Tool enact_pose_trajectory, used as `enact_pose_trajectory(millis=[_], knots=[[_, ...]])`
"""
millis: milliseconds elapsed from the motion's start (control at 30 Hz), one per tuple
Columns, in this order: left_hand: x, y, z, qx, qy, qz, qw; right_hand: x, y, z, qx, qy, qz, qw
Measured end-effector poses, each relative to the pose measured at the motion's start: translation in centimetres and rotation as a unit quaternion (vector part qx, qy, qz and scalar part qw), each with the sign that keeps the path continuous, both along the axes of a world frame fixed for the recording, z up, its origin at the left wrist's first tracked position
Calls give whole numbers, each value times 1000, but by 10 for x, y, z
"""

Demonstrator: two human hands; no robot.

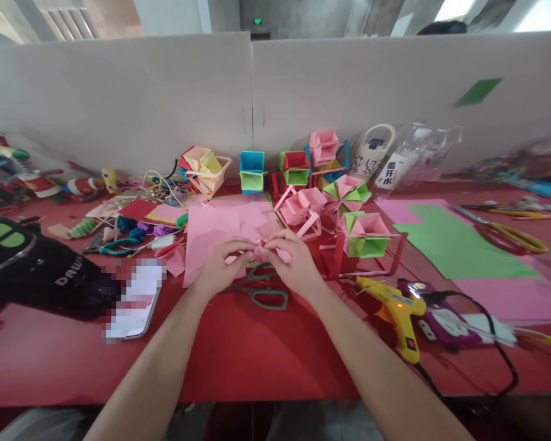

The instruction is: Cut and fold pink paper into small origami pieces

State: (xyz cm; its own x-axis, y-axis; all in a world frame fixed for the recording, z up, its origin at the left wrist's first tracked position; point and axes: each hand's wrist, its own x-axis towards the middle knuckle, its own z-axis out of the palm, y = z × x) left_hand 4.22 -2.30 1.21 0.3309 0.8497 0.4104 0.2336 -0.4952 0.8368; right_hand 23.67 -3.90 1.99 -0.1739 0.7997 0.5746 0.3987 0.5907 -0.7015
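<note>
Between my two hands is a small folded piece of pink paper [259, 251], held just above the red table [257, 349]. My left hand [223, 263] pinches its left side with closed fingers. On the opposite side, the fingers of my right hand [294, 260] close on the same piece. Part of the paper is hidden by the fingertips. Green-handled scissors [267, 298] lie directly below my hands, their blades partly covered by my left hand. Flat pink paper sheets [213, 236] lie just behind and to the left.
Folded paper models [367, 236] stand along the back. A yellow glue gun [397, 306] with a black cord lies right, beside a purple power strip [445, 318]. At left are a phone [135, 300] and a black bag-like object [50, 269]. Other scissors [509, 236] rest on green paper [459, 245].
</note>
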Motion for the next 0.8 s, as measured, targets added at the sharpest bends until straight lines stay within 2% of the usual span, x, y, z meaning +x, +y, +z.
enact_pose_trajectory(millis=[200, 333, 600, 800], knots=[[3, -4, 2, 5, 0, 15, 1000, -1, 0, -2, 14, -7, -24, 1000], [5, -5, 2, 7, -12, 39, 999, -3, -1, -2, 21, 18, -3, 1000], [7, -3, -9, -44, -58, 53, 996, -6, -2, -1, 14, 40, 6, 999], [9, -5, -4, -54, -54, 66, 995, -7, -2, -2, 2, 44, -1, 999]])
